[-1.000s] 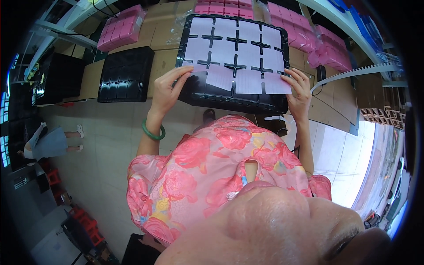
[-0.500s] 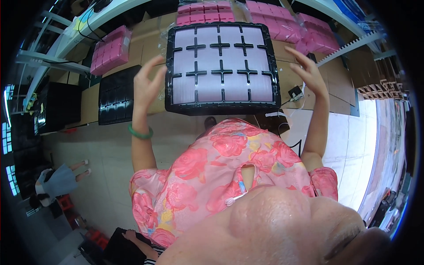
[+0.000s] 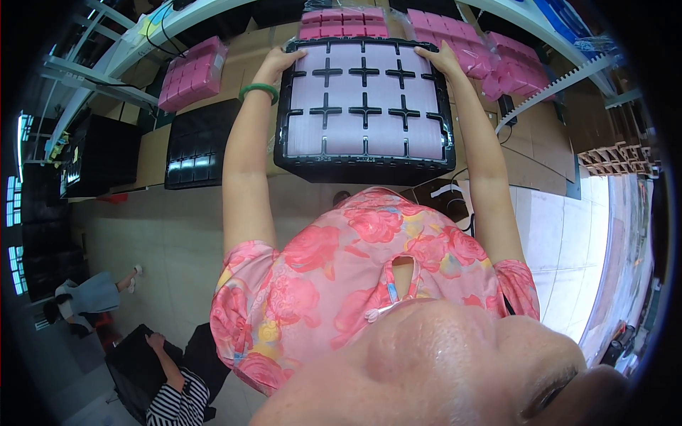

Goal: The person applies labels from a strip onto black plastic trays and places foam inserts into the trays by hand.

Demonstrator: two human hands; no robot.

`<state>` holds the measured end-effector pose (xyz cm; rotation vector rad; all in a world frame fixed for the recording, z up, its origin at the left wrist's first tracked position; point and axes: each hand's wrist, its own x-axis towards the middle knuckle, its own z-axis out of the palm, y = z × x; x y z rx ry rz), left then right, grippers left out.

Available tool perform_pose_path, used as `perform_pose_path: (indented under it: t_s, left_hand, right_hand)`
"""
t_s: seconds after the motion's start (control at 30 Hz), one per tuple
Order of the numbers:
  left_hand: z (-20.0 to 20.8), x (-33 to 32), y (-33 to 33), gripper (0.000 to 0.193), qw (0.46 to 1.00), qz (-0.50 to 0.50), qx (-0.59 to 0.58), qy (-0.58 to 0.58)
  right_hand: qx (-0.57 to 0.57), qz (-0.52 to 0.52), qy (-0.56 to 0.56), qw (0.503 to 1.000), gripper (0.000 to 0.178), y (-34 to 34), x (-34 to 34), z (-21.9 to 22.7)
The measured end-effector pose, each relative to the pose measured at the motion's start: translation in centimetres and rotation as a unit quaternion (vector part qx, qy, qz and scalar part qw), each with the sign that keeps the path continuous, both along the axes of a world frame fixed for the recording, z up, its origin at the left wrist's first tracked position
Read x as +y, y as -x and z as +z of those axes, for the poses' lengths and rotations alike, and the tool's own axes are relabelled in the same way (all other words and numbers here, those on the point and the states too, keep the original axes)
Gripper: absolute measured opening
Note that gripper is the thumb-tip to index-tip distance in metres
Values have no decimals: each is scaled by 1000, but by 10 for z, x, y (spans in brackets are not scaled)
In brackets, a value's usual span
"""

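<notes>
Cardboard-covered worktop (image 3: 153,153) carries pink packs (image 3: 193,74) and an empty black tray (image 3: 195,145) at the left. Both arms stretch out to a black tray (image 3: 366,106) filled with pale pink sheets, lying at the worktop's near edge. Left hand (image 3: 280,60) and right hand (image 3: 440,57) each have their grip closed over its far corners.

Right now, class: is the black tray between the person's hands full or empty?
Full. Every compartment of the black tray visible holds a pale pink sheet; only the black cross-shaped dividers show between them.
</notes>
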<state>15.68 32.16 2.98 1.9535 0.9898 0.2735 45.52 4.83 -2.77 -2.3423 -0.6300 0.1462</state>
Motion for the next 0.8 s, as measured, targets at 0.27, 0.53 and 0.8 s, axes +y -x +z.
perform_pose_path:
  t_s: [0.27,0.53,0.8]
  left_hand:
    - [-8,-13,-8,73,993,-50,-72,-84]
    - [-5,4,42,121,997,-59,28,-36]
    - [-10,-88,161,119,998,-39,-9,-41]
  right_hand:
    - [42,64,-40,996,118,0,-14,3]
    - [11,105,-60,993,123,3,-37,-7]
    - [-77,142,6,987,109,165,-136,43]
